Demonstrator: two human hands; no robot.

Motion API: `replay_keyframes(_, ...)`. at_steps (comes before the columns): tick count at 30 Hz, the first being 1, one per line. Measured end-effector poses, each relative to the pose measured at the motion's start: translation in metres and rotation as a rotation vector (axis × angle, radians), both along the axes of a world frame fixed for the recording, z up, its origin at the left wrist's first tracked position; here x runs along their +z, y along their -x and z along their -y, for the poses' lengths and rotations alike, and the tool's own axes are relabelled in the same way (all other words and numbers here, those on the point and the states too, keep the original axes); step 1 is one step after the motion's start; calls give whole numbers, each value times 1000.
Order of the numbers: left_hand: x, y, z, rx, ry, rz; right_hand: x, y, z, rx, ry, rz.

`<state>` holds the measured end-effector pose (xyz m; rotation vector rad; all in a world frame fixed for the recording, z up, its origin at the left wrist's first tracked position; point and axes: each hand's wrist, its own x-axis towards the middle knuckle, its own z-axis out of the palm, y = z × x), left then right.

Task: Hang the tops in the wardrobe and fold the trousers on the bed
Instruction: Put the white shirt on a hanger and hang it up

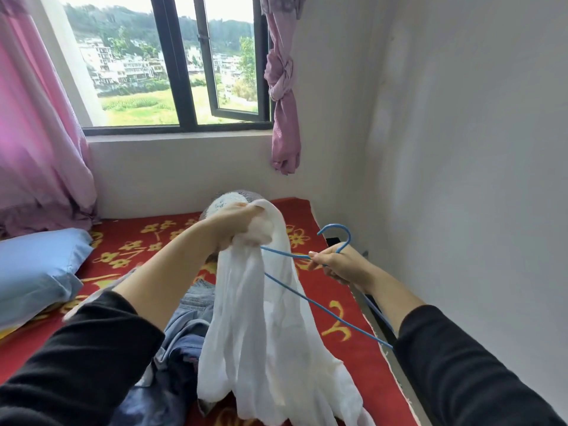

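A thin white top [270, 327] hangs bunched from my left hand [236, 226], which grips its upper end above the bed. My right hand [335, 265] holds a blue wire hanger [307, 298] near its hook, to the right of the top. One arm of the hanger runs into the white fabric just below my left hand. Blue jeans and other dark clothes [187, 333] lie in a heap on the bed under my left forearm, partly hidden by the top.
The bed has a red blanket with yellow flowers [129, 250] and a blue pillow [37, 272] at the left. A grey-white plush thing [227, 198] sits by the wall under the window [172, 72]. Pink curtains hang on both sides. A white wall [461, 149] closes the right.
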<state>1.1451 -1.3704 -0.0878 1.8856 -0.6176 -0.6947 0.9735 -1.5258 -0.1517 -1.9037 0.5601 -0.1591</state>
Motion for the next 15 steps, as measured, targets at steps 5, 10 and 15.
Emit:
replay_keyframes(5,-2,12,-6,-447,-188,179,8,-17,-12,-24,-61,97)
replay_keyframes(10,-30,5,-8,-350,-553,849,7,-18,-21,34,-89,136)
replay_keyframes(15,-45,9,-8,-330,-279,833,7,-15,-31,255,-275,130)
